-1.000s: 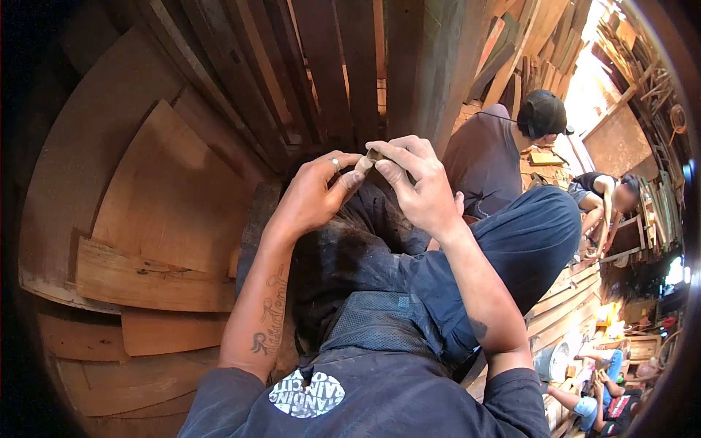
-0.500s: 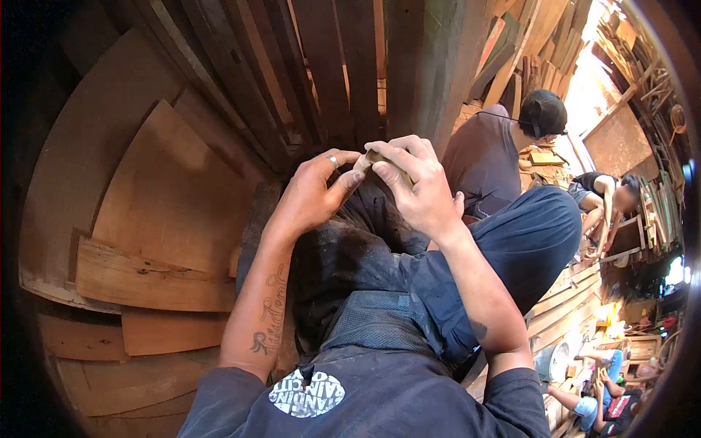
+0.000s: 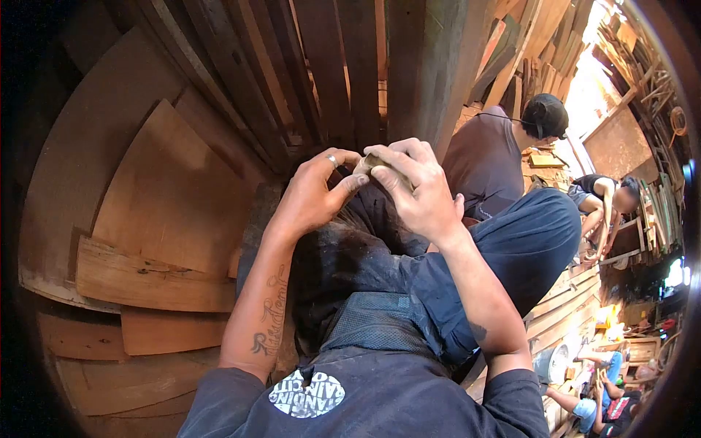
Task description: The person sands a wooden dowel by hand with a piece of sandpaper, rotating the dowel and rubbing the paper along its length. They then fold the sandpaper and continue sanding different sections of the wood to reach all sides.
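Over my lap, both hands meet on a small tan piece (image 3: 372, 161), dusty and curved, its kind mostly hidden by the fingers. My left hand (image 3: 314, 193) pinches its left end between thumb and fingertips, and a ring sits on one of those fingers. From the right, my right hand (image 3: 422, 191) closes around it, thumb below and fingers over the top. Pale dust coats the fingertips. Under the hands are my dark trousers (image 3: 350, 255), also dusty.
Flat wooden boards (image 3: 168, 190) lean in a stack on the left. Upright dark planks (image 3: 358, 73) stand just ahead. A person in a dark cap (image 3: 544, 117) sits close on my right, others farther off. A bucket (image 3: 553, 361) stands at lower right.
The tan piece has tilted slightly between my fingers, and my right fingers have shifted a little over it. Both hands stay in nearly the same place.
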`<action>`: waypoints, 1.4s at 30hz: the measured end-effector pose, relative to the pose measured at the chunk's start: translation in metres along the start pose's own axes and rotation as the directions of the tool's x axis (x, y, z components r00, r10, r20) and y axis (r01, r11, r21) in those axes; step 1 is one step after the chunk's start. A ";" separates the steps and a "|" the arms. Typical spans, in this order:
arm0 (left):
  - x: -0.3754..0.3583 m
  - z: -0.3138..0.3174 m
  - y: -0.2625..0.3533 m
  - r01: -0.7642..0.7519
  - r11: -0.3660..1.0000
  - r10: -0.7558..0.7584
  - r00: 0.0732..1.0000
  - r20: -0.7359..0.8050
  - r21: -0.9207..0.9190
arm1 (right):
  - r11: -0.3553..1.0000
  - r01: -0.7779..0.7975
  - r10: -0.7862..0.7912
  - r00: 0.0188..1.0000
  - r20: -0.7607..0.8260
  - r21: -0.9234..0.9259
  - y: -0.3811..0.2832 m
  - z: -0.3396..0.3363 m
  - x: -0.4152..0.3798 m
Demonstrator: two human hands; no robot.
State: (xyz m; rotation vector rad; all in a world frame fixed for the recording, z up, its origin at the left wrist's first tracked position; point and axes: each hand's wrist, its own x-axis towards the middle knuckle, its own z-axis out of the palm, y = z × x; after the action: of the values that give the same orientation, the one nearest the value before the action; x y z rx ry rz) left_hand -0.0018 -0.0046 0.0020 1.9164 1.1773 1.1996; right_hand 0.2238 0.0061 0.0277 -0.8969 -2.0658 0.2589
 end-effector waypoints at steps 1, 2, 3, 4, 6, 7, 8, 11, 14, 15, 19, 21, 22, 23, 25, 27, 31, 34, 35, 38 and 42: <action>0.001 0.000 -0.001 -0.041 0.998 0.042 0.999 -0.004 0.040 | 1.000 -0.017 0.017 1.000 -0.014 0.007 0.003 0.000 0.001; 0.002 0.000 -0.001 -0.036 0.998 0.036 0.999 0.001 0.043 | 1.000 -0.018 0.018 1.000 -0.021 -0.001 0.002 0.001 0.000; 0.002 0.000 -0.001 -0.030 0.999 0.029 1.000 0.006 0.046 | 1.000 -0.009 0.009 1.000 -0.011 0.006 0.000 0.000 0.000; 0.002 0.000 -0.001 -0.021 0.999 0.020 1.000 0.012 0.050 | 1.000 -0.001 0.001 1.000 0.000 0.015 -0.004 -0.001 0.000; 0.002 0.001 0.001 -0.001 1.000 0.001 1.000 -0.003 0.017 | 1.000 0.020 -0.020 1.000 0.014 0.015 -0.007 -0.001 0.000; 0.001 0.001 0.002 0.011 1.000 -0.011 1.000 -0.008 0.000 | 1.000 0.005 -0.005 1.000 -0.002 0.008 -0.004 0.000 0.000; 0.000 0.001 0.002 0.021 1.000 -0.021 1.000 0.004 0.003 | 1.000 -0.008 0.008 1.000 -0.017 -0.001 0.001 0.001 0.000; 0.002 0.001 0.003 0.044 0.999 -0.044 0.999 0.022 -0.005 | 1.000 0.000 0.000 1.000 -0.018 -0.018 0.000 -0.001 0.000; 0.001 0.000 0.002 0.042 0.999 -0.042 0.999 0.006 -0.001 | 0.999 0.035 -0.035 0.999 0.012 -0.011 -0.004 -0.001 -0.001; 0.001 0.001 0.001 0.010 1.000 -0.009 1.000 -0.006 0.017 | 1.000 0.010 -0.010 1.000 0.003 -0.015 -0.001 0.000 -0.002; 0.002 0.001 0.003 0.014 1.000 -0.014 1.000 0.019 -0.014 | 1.000 -0.011 0.011 1.000 -0.018 -0.012 0.000 -0.001 0.000; 0.003 0.000 0.008 0.035 0.999 -0.035 0.999 0.012 -0.012 | 1.000 0.014 -0.014 1.000 0.016 -0.004 -0.005 -0.002 -0.002; 0.002 -0.001 0.009 0.049 0.999 -0.048 0.999 0.012 -0.009 | 1.000 0.017 -0.016 1.000 0.009 -0.003 -0.004 -0.001 -0.001; 0.000 -0.001 0.009 0.061 0.998 -0.061 0.998 0.020 -0.015 | 1.000 -0.002 0.002 1.000 0.001 -0.007 -0.003 -0.001 -0.001; 0.001 -0.001 0.009 0.075 0.997 -0.074 0.997 0.032 -0.029 | 0.999 -0.032 0.032 0.999 -0.016 -0.024 0.001 -0.001 -0.001; 0.002 -0.001 0.008 0.056 0.998 -0.056 0.998 0.023 -0.005 | 1.000 -0.012 0.012 1.000 -0.021 0.008 0.000 0.000 -0.002; 0.001 0.002 0.005 0.011 0.999 -0.011 1.000 -0.024 0.034 | 1.000 -0.010 0.010 1.000 -0.014 0.030 -0.002 0.002 -0.003; 0.002 0.000 0.006 0.031 0.999 -0.030 0.999 -0.019 0.033 | 0.999 -0.006 0.007 0.999 -0.039 0.043 0.001 0.004 -0.001; 0.002 0.001 0.004 0.020 0.999 -0.019 0.999 -0.028 0.031 | 0.999 0.013 -0.012 1.000 -0.028 0.035 0.001 0.003 0.000; 0.000 0.002 0.002 0.021 0.999 -0.019 0.999 -0.033 0.038 | 1.000 0.019 -0.019 1.000 -0.016 0.023 0.000 0.002 0.001; 0.003 0.001 0.004 0.030 0.999 -0.029 0.999 -0.025 0.037 | 1.000 -0.006 0.006 1.000 -0.010 -0.005 -0.001 0.000 -0.001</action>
State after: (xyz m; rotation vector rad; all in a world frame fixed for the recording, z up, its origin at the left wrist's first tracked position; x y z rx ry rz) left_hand 0.0015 -0.0037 0.0061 1.9104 1.2448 1.1958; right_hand 0.2232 0.0046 0.0275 -0.9061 -2.0559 0.2523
